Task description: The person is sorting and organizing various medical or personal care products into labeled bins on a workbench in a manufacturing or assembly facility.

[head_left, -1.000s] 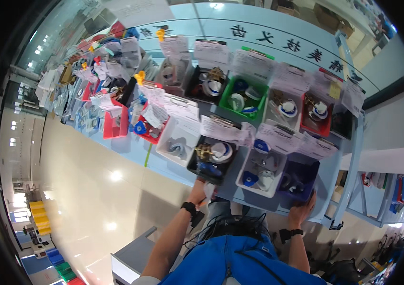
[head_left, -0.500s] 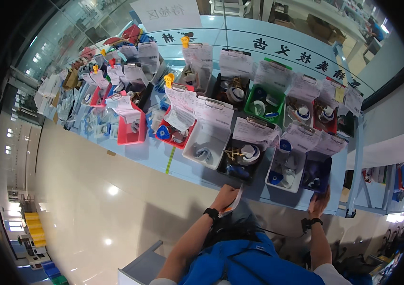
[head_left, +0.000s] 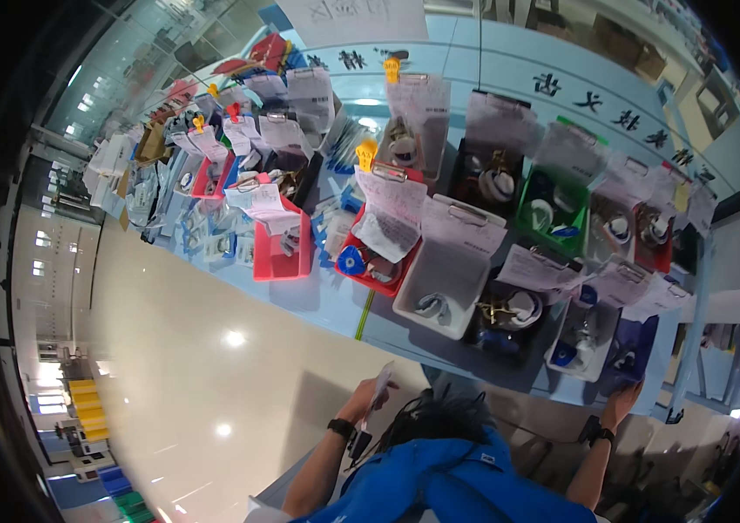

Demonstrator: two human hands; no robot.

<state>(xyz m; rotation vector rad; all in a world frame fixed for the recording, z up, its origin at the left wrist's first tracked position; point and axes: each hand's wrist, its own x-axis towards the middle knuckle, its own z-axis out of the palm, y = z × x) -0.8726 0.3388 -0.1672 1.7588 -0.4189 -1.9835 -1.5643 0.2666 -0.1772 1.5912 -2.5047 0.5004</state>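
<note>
In the head view, our left grip pinches 1 white slip clear of the table while our right grip, how closed we cannot tell, meets the dark blue bin near the table's front edge, where a careless pull could topple it.

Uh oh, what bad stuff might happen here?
The purple bin sits near the edge of the table, by the right hand, so a bump might knock it off. The left hand holds a thin white item out past the table; it might slip to the floor.
</note>
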